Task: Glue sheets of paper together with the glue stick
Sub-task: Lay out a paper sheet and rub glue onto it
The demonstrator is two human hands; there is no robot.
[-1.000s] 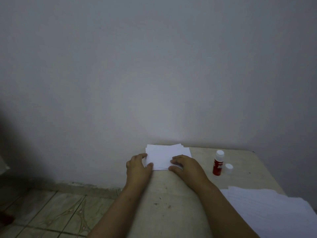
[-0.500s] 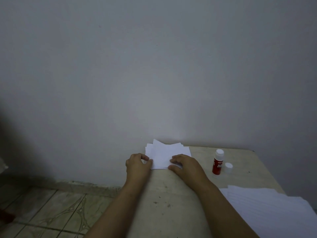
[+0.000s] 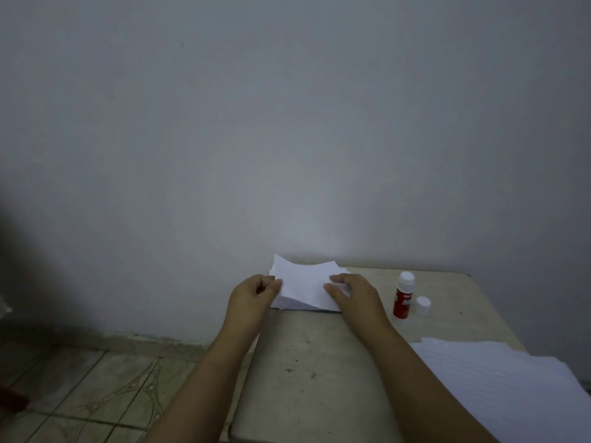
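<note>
A small stack of white paper sheets lies at the table's far left corner by the wall. My left hand pinches the left edge of the upper sheets, and their left side is lifted and tilted. My right hand rests on the stack's right part with fingers curled over the lifted sheets. A red glue stick with a white top stands upright to the right of my right hand. Its white cap sits beside it.
A beige, stained table stands against a plain grey wall. A larger pile of white sheets lies at the table's near right. To the left, the table edge drops to a tiled floor.
The upper sheets of the small stack have risen at the left and now stand tilted above the rest. My left hand has shifted to pinch their edge; my right hand stays in place.
</note>
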